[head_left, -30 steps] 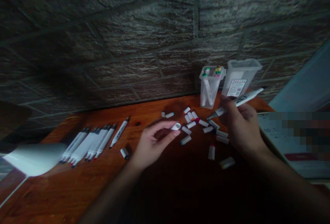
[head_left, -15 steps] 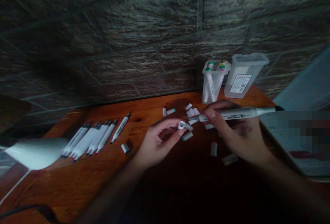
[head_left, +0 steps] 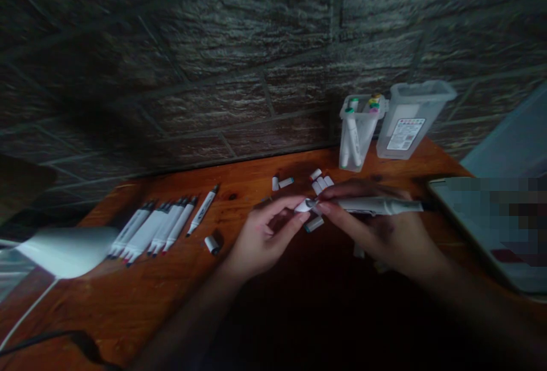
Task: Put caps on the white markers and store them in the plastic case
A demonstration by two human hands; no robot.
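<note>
Between the thumb and fingers of my left hand is a small white marker cap, its opening facing right. My right hand grips a white double-ended marker lying roughly level across the palm. The marker's left end is at the mouth of the cap; whether it is inside is hidden by my fingertips. Its other end, dark at the tip, points right. Under and beyond my hands lie loose white caps, among them a teal-ended cap just below the fingers.
Several uncapped markers lie side by side at left, with a single marker and a dark-ended cap nearby. A clear case with markers and another clear case stand by the brick wall. A lamp is at far left.
My right hand has moved left and brought the marker's end up to the cap. The cap has turned so its opening faces the marker. The view has shifted slightly.
</note>
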